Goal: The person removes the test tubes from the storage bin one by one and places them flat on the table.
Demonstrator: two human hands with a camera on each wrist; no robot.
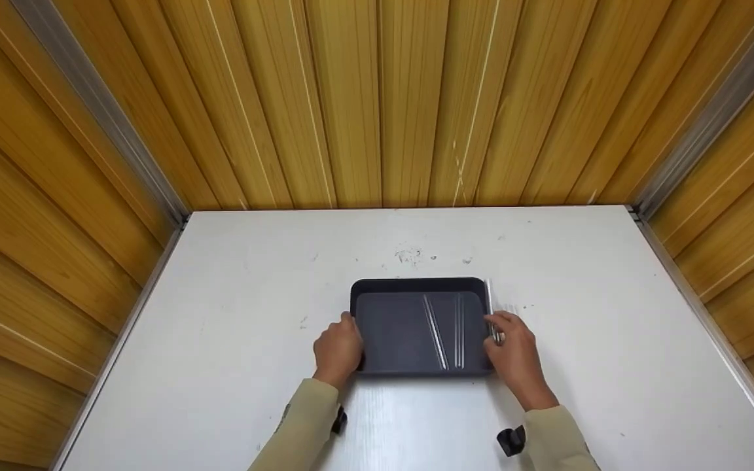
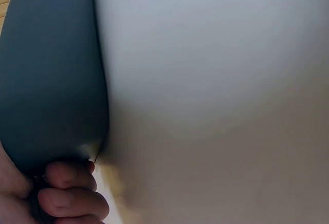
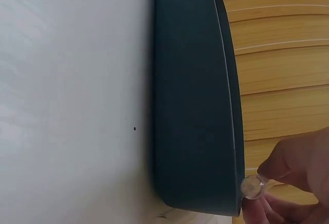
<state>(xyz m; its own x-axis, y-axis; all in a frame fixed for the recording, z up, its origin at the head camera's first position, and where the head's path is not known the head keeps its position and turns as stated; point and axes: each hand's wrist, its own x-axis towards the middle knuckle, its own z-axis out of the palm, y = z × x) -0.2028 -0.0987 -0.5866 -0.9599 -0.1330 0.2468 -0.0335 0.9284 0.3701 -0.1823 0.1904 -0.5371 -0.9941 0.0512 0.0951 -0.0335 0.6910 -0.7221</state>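
Observation:
A dark grey rectangular tray (image 1: 390, 327) sits on the white table, with two thin clear rods (image 1: 434, 332) lying in its right half, one slanted and one nearly straight. My left hand (image 1: 339, 347) grips the tray's left wall; in the left wrist view its fingers (image 2: 72, 203) curl at the tray's corner. Along the right rim, my right hand (image 1: 514, 353) pinches another clear rod (image 1: 489, 294) between thumb and fingers. In the right wrist view this rod's round end (image 3: 253, 187) shows right at the tray's rim.
The white table (image 1: 252, 294) carries dark scuff marks (image 1: 410, 255) behind the tray. Yellow wood-patterned panels (image 1: 410, 104) stand at the back and on both sides, with grey metal posts (image 1: 102, 98) in the corners.

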